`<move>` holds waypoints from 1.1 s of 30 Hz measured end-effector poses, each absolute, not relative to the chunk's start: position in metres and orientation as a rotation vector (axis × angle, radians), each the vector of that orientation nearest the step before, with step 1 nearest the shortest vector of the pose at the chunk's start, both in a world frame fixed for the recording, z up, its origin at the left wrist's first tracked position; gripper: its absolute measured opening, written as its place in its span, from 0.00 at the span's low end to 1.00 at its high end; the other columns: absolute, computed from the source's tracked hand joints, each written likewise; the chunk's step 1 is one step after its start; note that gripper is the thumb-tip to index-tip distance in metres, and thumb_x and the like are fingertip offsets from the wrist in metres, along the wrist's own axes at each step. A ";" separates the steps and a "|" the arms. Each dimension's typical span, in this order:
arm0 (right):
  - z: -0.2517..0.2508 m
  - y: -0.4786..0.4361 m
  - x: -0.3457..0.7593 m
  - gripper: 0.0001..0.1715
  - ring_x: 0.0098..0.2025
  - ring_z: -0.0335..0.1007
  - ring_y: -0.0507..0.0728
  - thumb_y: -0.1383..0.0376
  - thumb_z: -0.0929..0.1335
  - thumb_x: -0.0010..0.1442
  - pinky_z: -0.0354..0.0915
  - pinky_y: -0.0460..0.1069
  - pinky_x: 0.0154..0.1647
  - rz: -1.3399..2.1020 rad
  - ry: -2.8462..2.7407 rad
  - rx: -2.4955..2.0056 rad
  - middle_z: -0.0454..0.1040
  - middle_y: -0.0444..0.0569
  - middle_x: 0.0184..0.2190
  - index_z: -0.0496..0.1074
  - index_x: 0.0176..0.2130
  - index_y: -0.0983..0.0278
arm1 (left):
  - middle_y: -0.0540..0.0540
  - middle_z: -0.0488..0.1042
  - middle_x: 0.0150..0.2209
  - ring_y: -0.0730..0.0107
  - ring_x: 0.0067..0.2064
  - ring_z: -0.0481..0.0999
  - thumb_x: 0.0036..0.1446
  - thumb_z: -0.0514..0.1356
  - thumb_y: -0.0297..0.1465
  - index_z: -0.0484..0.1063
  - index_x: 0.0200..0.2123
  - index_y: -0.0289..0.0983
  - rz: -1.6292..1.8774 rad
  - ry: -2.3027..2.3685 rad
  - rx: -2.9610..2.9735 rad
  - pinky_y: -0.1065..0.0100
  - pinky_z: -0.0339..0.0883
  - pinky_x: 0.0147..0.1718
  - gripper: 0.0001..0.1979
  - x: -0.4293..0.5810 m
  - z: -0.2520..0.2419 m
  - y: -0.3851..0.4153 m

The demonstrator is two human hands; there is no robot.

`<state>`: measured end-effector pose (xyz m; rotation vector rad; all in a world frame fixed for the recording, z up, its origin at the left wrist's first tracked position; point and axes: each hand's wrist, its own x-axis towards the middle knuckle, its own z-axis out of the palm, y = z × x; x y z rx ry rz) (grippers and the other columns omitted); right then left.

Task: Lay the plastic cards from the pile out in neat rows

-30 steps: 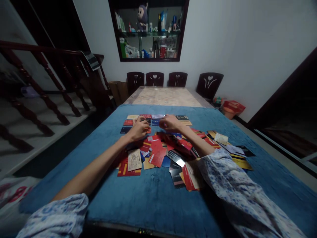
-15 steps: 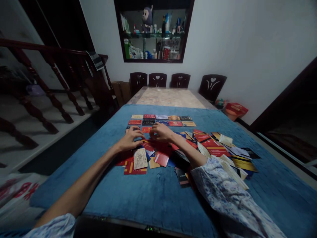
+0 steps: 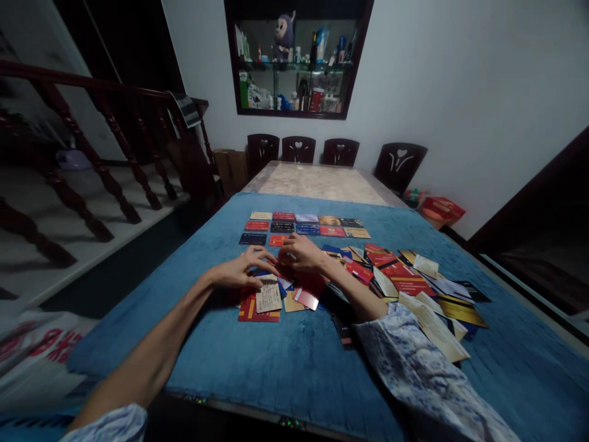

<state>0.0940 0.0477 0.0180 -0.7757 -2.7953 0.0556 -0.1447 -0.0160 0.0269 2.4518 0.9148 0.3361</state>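
Note:
Both of my hands hover close together over a loose pile of plastic cards. My left hand [image 3: 239, 269] has its fingers apart, with fingertips at the pile's upper edge. My right hand [image 3: 301, 253] is curled, thumb and fingers drawn together beside the left fingertips; whatever is between them is hidden. Below them lie a cream printed card [image 3: 268, 296], a red-and-gold card [image 3: 251, 315] and a pinkish-red card [image 3: 307, 296]. Beyond the hands, cards lie in neat rows; the nearest row shows a dark blue card [image 3: 254, 239] and an orange-red card [image 3: 278, 240], partly covered by my right hand.
A larger spread of cards and papers [image 3: 409, 279] lies right of my right forearm. Blue cloth [image 3: 276, 362] covers the near table; its bare stone-patterned end [image 3: 317, 181] is beyond. Chairs [image 3: 340, 151] stand at the far end, a wooden railing [image 3: 92, 162] at left.
The view has shifted slightly, moving the scene rightward. My hands have drawn slightly nearer, uncovering the dark blue card in the nearest row. The fingertips are closer together.

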 end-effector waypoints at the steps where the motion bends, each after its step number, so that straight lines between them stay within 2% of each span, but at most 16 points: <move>1: 0.018 0.047 0.094 0.10 0.42 0.61 0.58 0.63 0.67 0.64 0.55 0.50 0.42 0.057 -2.803 -0.773 0.76 0.52 0.38 0.78 0.39 0.63 | 0.46 0.68 0.59 0.50 0.65 0.56 0.55 0.67 0.33 0.78 0.51 0.53 0.320 0.921 2.474 0.39 0.48 0.63 0.19 -0.144 0.026 -0.016; 5: 0.019 0.044 0.092 0.10 0.42 0.62 0.58 0.63 0.67 0.64 0.54 0.50 0.41 0.042 -2.817 -0.790 0.76 0.52 0.37 0.78 0.40 0.63 | 0.45 0.68 0.58 0.46 0.64 0.54 0.54 0.67 0.32 0.81 0.45 0.52 0.274 0.989 2.566 0.39 0.52 0.61 0.15 -0.143 0.020 -0.015; 10: 0.021 0.036 0.090 0.09 0.44 0.62 0.58 0.64 0.68 0.64 0.52 0.50 0.39 0.030 -2.821 -0.806 0.77 0.52 0.39 0.78 0.40 0.63 | 0.44 0.68 0.57 0.45 0.63 0.54 0.55 0.67 0.33 0.81 0.44 0.53 0.297 1.110 2.605 0.38 0.51 0.60 0.13 -0.144 0.015 -0.013; 17: 0.023 0.029 0.093 0.11 0.47 0.62 0.60 0.61 0.67 0.64 0.53 0.51 0.41 0.048 -2.856 -0.772 0.77 0.54 0.41 0.78 0.41 0.63 | 0.43 0.67 0.57 0.48 0.62 0.56 0.59 0.64 0.37 0.79 0.49 0.49 0.354 1.262 2.626 0.40 0.55 0.58 0.14 -0.145 0.010 -0.010; 25: 0.027 0.014 0.088 0.28 0.49 0.62 0.63 0.43 0.69 0.59 0.54 0.54 0.45 0.059 -2.946 -0.833 0.74 0.54 0.44 0.76 0.45 0.62 | 0.41 0.69 0.55 0.51 0.60 0.57 0.62 0.61 0.37 0.78 0.45 0.41 0.447 1.271 2.681 0.47 0.54 0.57 0.11 -0.146 0.004 -0.009; 33: 0.033 0.008 0.084 0.33 0.52 0.62 0.65 0.42 0.69 0.58 0.57 0.55 0.47 0.045 -3.004 -0.938 0.72 0.56 0.48 0.73 0.52 0.62 | 0.42 0.73 0.51 0.51 0.60 0.58 0.62 0.59 0.36 0.75 0.42 0.38 0.420 1.261 2.621 0.48 0.54 0.57 0.10 -0.144 0.005 -0.010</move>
